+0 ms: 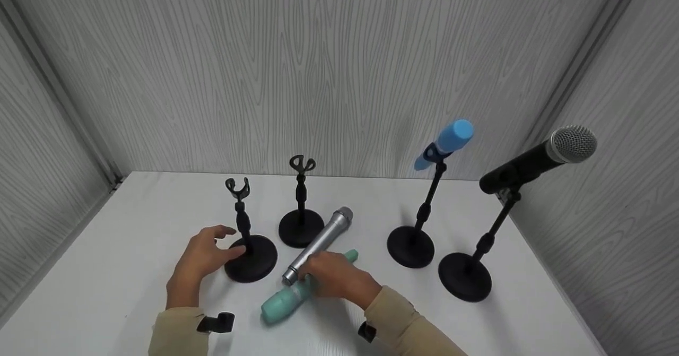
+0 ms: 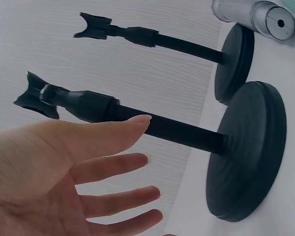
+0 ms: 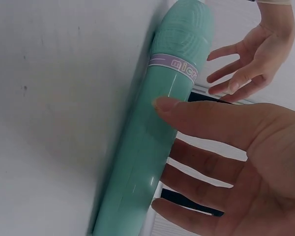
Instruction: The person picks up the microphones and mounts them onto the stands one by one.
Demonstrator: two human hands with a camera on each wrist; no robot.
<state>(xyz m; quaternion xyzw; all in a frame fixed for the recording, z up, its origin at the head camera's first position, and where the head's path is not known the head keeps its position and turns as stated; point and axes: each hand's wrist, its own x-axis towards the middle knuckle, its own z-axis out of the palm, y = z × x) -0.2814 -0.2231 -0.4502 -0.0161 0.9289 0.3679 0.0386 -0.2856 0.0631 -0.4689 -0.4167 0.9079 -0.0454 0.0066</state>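
Right grip (image 1: 337, 276): bare hand, thumb and fingers closed about the barrel of the teal microphone
Teal microphone (image 1: 281, 304): in the right grip, low at the white counter (image 1: 132, 239); head left of that grip and toward the person, lavender lettered band below the head, tail end showing beyond the grip
Left grip (image 1: 204, 252): bare hand, fingers spread, thumb next to the pole of the front-left stand; contact cannot be told
Front-left stand (image 1: 252, 263): black, upright, round base, just right of the left grip
Rear stand (image 1: 301, 229): black, upright, beyond both grips and between them
Silver microphone (image 1: 323, 242): lying just beyond the right grip, head pointing away
Blue microphone (image 1: 454, 136): clipped in a black stand (image 1: 411, 247), right of and beyond the right grip
Black microphone (image 1: 522, 166): silver grille, mounted aslant on the far-right stand (image 1: 465, 277), well right of the right grip
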